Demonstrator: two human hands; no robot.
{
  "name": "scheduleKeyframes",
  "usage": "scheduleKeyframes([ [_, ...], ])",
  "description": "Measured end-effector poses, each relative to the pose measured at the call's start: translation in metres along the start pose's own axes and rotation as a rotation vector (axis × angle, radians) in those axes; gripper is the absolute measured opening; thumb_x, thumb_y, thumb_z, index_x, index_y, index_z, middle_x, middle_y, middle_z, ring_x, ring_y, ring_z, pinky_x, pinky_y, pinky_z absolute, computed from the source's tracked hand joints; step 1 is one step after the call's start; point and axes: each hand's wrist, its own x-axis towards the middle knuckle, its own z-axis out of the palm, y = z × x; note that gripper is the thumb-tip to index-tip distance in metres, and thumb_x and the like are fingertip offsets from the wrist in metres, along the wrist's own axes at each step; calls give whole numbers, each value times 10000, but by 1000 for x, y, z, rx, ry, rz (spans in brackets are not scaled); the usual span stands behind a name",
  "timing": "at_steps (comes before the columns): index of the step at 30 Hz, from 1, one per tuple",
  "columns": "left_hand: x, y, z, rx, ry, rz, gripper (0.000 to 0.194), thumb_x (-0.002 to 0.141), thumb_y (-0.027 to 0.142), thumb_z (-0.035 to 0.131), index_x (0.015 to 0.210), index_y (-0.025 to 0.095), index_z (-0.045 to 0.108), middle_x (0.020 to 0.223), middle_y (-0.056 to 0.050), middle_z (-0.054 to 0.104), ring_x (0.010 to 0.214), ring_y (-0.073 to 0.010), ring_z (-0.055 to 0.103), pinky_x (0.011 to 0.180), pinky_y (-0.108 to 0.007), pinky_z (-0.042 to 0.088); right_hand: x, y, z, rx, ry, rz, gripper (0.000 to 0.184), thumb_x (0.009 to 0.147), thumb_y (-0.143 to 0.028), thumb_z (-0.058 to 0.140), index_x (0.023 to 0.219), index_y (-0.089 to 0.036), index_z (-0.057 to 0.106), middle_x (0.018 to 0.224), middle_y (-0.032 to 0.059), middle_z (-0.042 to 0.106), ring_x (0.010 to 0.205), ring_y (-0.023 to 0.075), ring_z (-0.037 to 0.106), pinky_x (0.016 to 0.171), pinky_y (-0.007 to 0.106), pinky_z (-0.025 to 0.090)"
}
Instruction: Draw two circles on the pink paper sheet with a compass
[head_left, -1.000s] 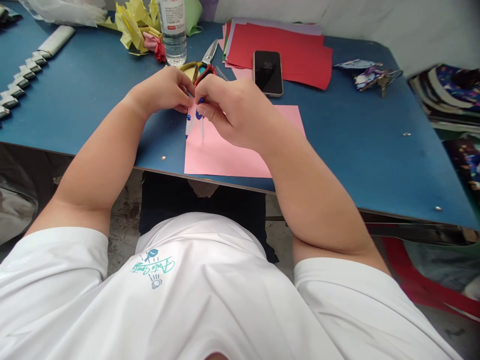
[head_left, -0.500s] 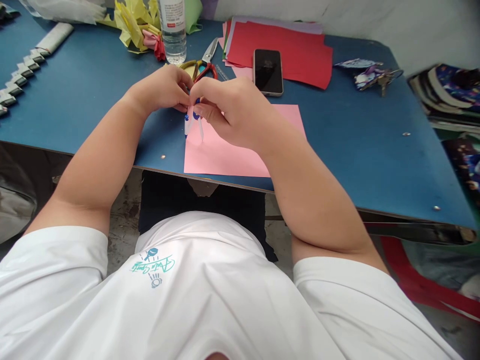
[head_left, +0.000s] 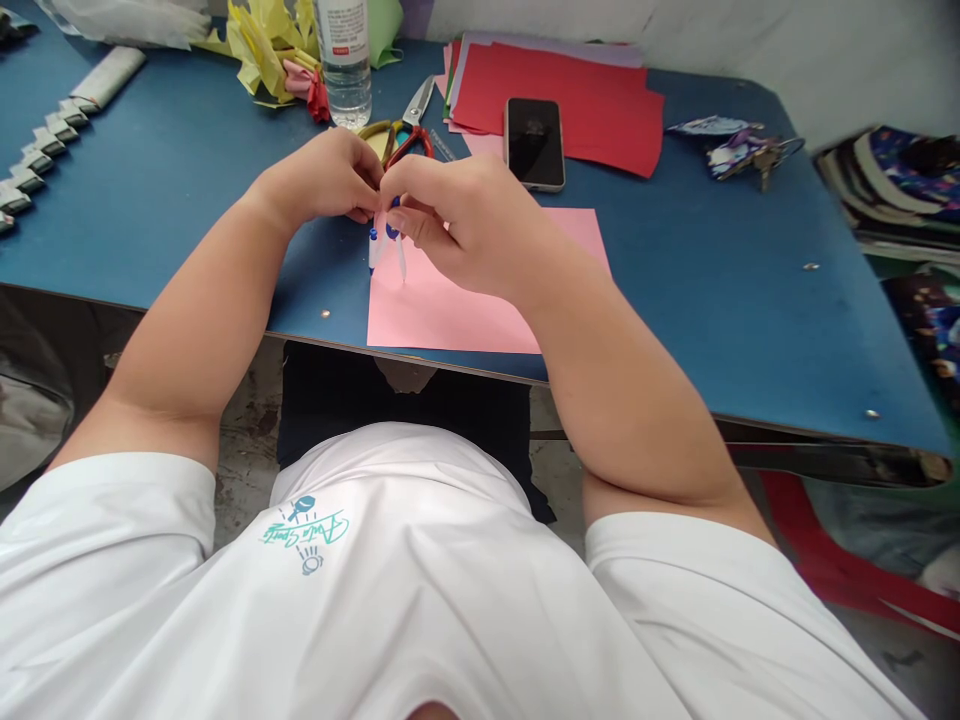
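A blue and white drawing compass [head_left: 394, 222] stands with its legs apart over the left part of a pink sheet of paper [head_left: 457, 315]. My right hand [head_left: 465, 215] pinches the compass at its top between thumb and fingers. Close beside it, my left hand [head_left: 334, 175] is closed, its fingertips curled at the sheet's upper left corner. What those fingertips hold, if anything, is hidden. Just beyond both hands lie scissors [head_left: 409, 130] with red and yellow handles, blades pointing away.
A water bottle [head_left: 347, 75] stands behind the hands beside yellow paper flowers [head_left: 270, 50]. Farther right are a phone [head_left: 534, 145], red paper sheets [head_left: 600, 110] and keys [head_left: 765, 160]. A folded paper chain [head_left: 45, 145] lies at left on the blue table [head_left: 720, 290].
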Motion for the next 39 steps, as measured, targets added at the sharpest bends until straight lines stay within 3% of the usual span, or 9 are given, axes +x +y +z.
scheduleKeyframes([
  [7, 8, -8, -1, 8, 3, -12, 164, 776, 2, 806, 772, 163, 832, 643, 70, 717, 676, -88, 654, 668, -217, 514, -2, 0, -5, 36, 24, 28, 92, 1126, -393, 604, 1041, -361, 588, 1093, 49, 850, 973, 335, 776, 961, 471, 567],
  [14, 11, -11, -2, 12, 0, -12, 179, 817, -18, 819, 822, 156, 861, 658, 71, 738, 702, -98, 711, 717, -232, 564, -1, 4, -2, 18, 36, 14, 170, 1150, -450, 641, 1048, -341, 561, 1058, 45, 852, 923, 301, 743, 936, 444, 539],
  [22, 16, -16, -2, -3, -12, -11, 184, 826, -22, 840, 866, 151, 888, 689, 70, 750, 706, -98, 718, 736, -242, 578, 1, 5, -2, 27, 44, 28, 174, 1113, -473, 696, 1035, -358, 592, 954, 28, 827, 915, 332, 756, 930, 466, 561],
  [28, 12, -12, -3, 1, -4, -14, 181, 827, -21, 828, 835, 155, 870, 689, 57, 753, 711, -106, 713, 751, -256, 573, -1, 4, -2, 22, 42, -1, 136, 1136, -413, 612, 1042, -344, 541, 1033, 59, 826, 922, 332, 775, 915, 461, 540],
  [36, 15, -15, -3, 4, -9, -15, 167, 824, -8, 837, 820, 157, 861, 669, 69, 742, 686, -94, 707, 716, -234, 561, 0, -1, -5, 9, 13, 31, 154, 1134, -451, 599, 1043, -352, 524, 1054, 57, 835, 949, 338, 762, 945, 482, 550],
  [39, 14, -14, -3, 2, -9, -20, 187, 827, -23, 811, 801, 159, 847, 649, 77, 728, 669, -88, 684, 681, -230, 527, 1, 0, -3, 20, 37, 45, 227, 1117, -549, 645, 1033, -358, 556, 969, 44, 820, 938, 338, 765, 910, 469, 561],
])
